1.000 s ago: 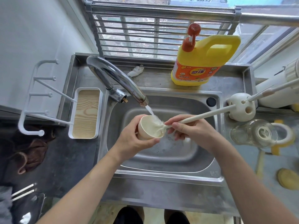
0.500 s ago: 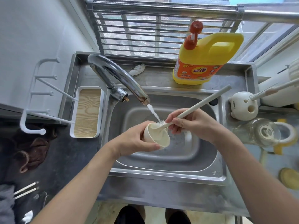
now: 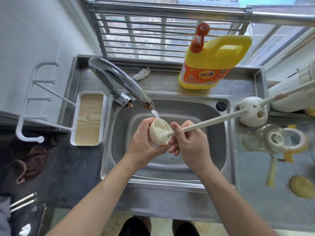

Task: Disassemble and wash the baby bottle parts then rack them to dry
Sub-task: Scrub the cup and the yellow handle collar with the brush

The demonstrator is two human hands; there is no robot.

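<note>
Cap: a cream, cup-shaped bottle cap (image 3: 157,133) of smooth plastic, its inside wet and whitened by water and bristles.
Where: over the basin of the steel sink (image 3: 213,137), just under the spout of the faucet (image 3: 122,82); the water stream (image 3: 156,115) falls into its mouth.
Left grip (image 3: 144,142): fingers and thumb curl round the cap's outer wall, clasping it from the left and below.
Right grip (image 3: 189,143): clenched round the handle of the brush (image 3: 209,121) close to its bristle end, with the knuckles just beside the cap's rim.
Brush head: pushed into the cap's mouth, mostly hidden by water.
Cap direction: the mouth faces up and a little right, toward the spout and the brush.
Brush axis: the long cream handle slants from the cap up and right toward the round brush holder (image 3: 255,114); whether its far end touches the holder cannot be told.
Nearby: a clear glass bottle (image 3: 265,138) lies on its side on the tabletop (image 3: 255,184) right of the sink; a yellow detergent jug (image 3: 209,65) stands behind it; a white peg rack (image 3: 34,99) sits to the left.
</note>
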